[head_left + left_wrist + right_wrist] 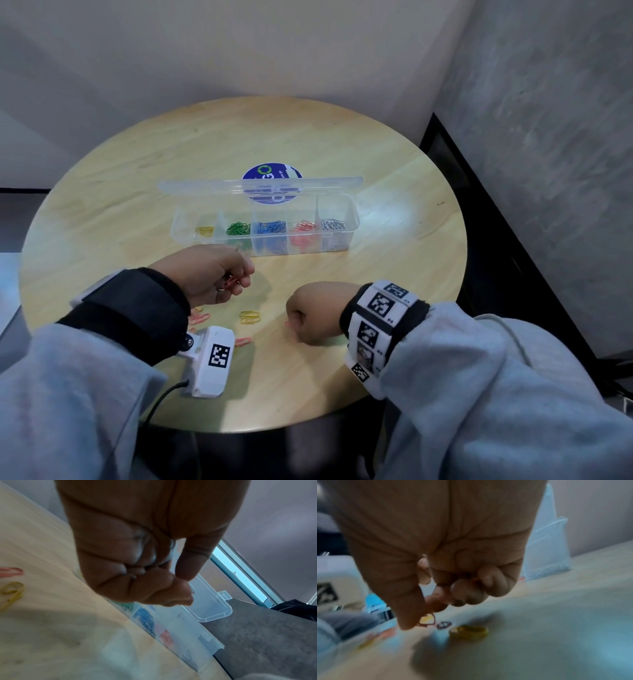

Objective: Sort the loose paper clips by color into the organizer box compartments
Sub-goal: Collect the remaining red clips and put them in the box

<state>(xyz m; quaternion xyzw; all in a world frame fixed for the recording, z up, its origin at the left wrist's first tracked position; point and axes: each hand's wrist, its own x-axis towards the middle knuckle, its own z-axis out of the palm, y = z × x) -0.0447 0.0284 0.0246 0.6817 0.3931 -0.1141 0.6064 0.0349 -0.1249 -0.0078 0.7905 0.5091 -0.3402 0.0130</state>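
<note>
The right hand (308, 317) rests curled on the surface (376, 164), its thumb and fingertip pinching a red clip (428, 620). At its nine o'clock lie two yellow clips (250, 317). The left hand (209, 274) holds red clips (229, 282). At twelve o'clock stands the open organizer box (263, 219), five compartments filled.

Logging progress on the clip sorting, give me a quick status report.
Left hand holds red clips. Right hand curled on the table, contents unclear. Organizer box open; yellow clips loose. Nothing in the way.
</note>
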